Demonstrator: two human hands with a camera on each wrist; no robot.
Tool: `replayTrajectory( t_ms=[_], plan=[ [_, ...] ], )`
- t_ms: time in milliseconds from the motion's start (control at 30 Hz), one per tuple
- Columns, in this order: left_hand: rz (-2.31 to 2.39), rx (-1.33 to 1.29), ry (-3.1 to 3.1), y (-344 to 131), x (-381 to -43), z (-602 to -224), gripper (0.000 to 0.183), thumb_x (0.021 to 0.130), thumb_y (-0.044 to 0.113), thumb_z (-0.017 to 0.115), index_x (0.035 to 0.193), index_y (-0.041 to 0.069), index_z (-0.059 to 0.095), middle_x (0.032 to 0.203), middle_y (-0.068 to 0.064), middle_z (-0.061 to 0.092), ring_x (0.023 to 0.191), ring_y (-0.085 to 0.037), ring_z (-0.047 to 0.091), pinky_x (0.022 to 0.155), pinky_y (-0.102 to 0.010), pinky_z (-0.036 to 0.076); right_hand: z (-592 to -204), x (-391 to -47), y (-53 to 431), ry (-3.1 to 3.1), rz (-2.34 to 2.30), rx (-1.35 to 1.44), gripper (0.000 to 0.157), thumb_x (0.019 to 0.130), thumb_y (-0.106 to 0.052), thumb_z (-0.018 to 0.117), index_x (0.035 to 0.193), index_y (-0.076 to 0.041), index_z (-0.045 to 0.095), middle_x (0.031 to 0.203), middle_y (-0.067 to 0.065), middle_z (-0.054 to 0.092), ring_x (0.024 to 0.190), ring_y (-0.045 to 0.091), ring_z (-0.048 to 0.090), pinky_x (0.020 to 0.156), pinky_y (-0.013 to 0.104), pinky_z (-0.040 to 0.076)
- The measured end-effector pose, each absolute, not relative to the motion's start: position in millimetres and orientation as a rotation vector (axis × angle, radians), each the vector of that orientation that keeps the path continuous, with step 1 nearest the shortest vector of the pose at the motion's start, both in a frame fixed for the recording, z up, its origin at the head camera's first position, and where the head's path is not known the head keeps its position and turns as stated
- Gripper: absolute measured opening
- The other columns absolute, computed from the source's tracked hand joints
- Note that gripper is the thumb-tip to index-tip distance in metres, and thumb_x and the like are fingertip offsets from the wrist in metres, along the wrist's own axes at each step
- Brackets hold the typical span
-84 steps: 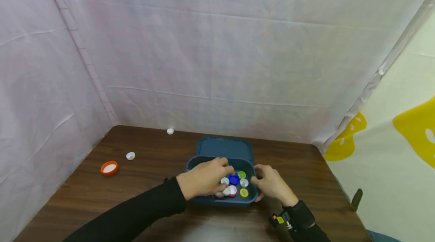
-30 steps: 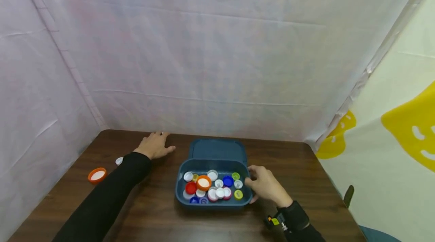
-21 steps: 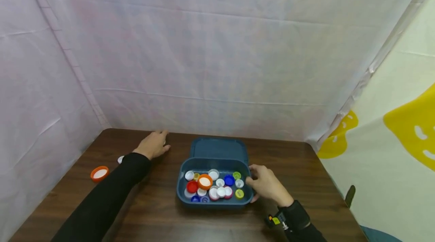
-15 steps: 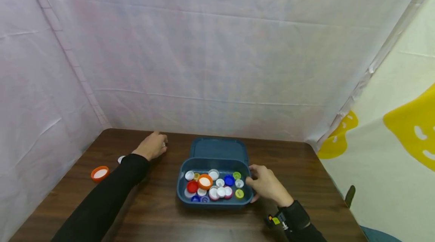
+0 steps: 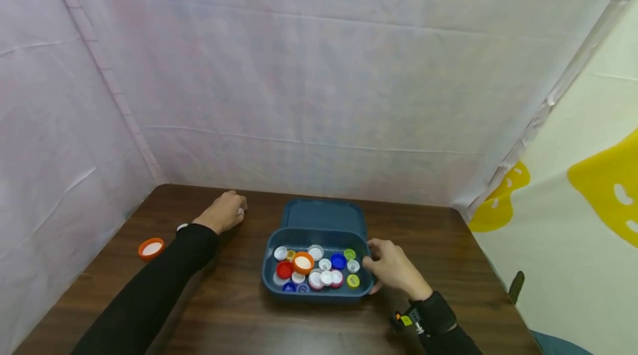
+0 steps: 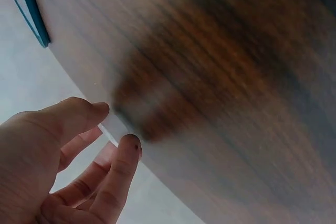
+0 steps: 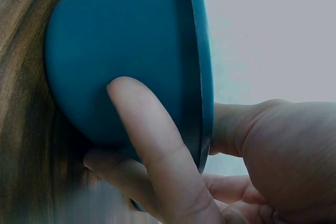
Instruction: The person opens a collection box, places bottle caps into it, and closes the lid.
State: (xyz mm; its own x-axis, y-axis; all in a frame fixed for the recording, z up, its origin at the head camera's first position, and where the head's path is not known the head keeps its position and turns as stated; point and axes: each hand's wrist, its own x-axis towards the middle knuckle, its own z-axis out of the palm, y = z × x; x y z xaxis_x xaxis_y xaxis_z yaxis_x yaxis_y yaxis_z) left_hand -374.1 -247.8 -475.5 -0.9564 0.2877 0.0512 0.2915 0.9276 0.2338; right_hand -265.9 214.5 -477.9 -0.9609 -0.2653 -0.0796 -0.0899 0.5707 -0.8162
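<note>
At the table's back left, my left hand pinches a small white bottle cap between thumb and fingertip, close over the tabletop's edge in the left wrist view. A blue-green plastic box stands mid-table with its lid folded back behind it. Inside lie several bottle caps, among them an orange one, a red one and a blue one. My right hand grips the box's right wall, thumb inside the rim and fingers along the outer side.
An orange cap with a white inside lies on the wooden table at the left. Another white cap shows partly behind my left sleeve. Pale cloth hangs along the back and left table edges.
My left hand left the box, reached to the back left and took hold of the white cap there; its fingers then curled in. My right hand stayed on the box.
</note>
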Motion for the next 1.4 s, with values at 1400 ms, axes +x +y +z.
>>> replayTrajectory(
  t_ms=[1400],
  plan=[
    [-0.517,-1.062,-2.69,-150.2,-225.5,-452.8,0.02,0.104,0.013,0.087,0.124,0.009,0.084,0.117,-0.006,0.071,0.093,-0.008,0.064,0.081,-0.024,0.065,-476.2,-265.8,215.2,2.606,-1.339,-0.24,0.053,0.107,-0.005,0.072,0.157,0.01,0.061,0.126,0.027,0.083,0.062,0.027,0.081,0.056,0.046,0.068]
  ],
)
